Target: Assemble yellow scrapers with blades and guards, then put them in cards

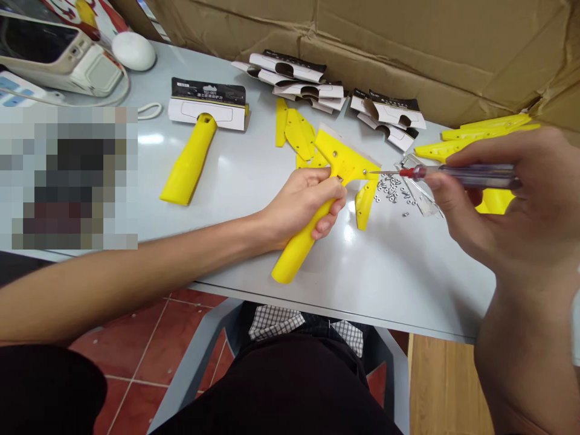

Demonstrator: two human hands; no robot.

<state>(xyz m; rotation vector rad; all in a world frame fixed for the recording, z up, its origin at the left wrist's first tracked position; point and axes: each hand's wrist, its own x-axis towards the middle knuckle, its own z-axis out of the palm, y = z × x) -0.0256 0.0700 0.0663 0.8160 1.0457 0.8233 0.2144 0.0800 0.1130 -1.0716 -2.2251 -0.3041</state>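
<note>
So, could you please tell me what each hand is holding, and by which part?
The left hand grips the yellow scraper by the upper part of its handle; the right hand holds the screwdriver by its handle.

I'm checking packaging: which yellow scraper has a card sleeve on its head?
The sleeved scraper lying at the picture's left: a black-and-white sleeve covers its head, while the held scraper, in the left hand, has its head uncovered.

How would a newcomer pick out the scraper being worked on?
Look over the pale table to the left hand. It grips the yellow scraper by its handle. Unlike the sleeved scraper lying farther left, its head is uncovered and meets the screwdriver.
</note>
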